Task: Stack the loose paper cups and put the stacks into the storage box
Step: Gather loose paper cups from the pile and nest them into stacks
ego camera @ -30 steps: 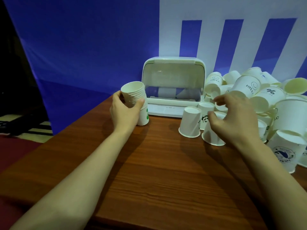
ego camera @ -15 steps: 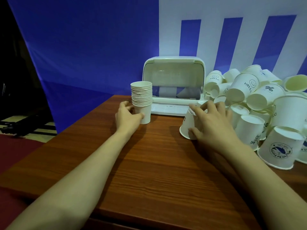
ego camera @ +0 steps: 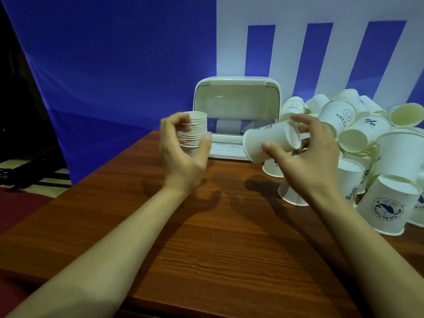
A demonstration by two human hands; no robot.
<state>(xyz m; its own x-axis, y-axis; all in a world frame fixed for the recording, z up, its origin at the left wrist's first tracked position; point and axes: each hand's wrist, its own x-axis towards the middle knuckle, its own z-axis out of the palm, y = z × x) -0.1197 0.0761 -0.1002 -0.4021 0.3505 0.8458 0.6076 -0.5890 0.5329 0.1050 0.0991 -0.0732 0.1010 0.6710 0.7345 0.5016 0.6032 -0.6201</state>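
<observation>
Holding the stack of cups (ego camera: 193, 130) upright in the left hand (ego camera: 181, 154), the person grips a loose cup (ego camera: 270, 142) sideways in the right hand (ego camera: 307, 154); better to turn its base down, then nest it squarely; brown wood worktop (ego camera: 206, 244), storage box (ego camera: 237, 106) behind, blue backdrop (ego camera: 114, 65).

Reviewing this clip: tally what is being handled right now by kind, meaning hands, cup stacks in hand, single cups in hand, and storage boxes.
Hands: 2, left hand and right hand
Cup stacks in hand: 1, the stack in the left hand
Single cups in hand: 1, the tilted cup in the right hand
Storage boxes: 1, the storage box
Total: 5
</observation>
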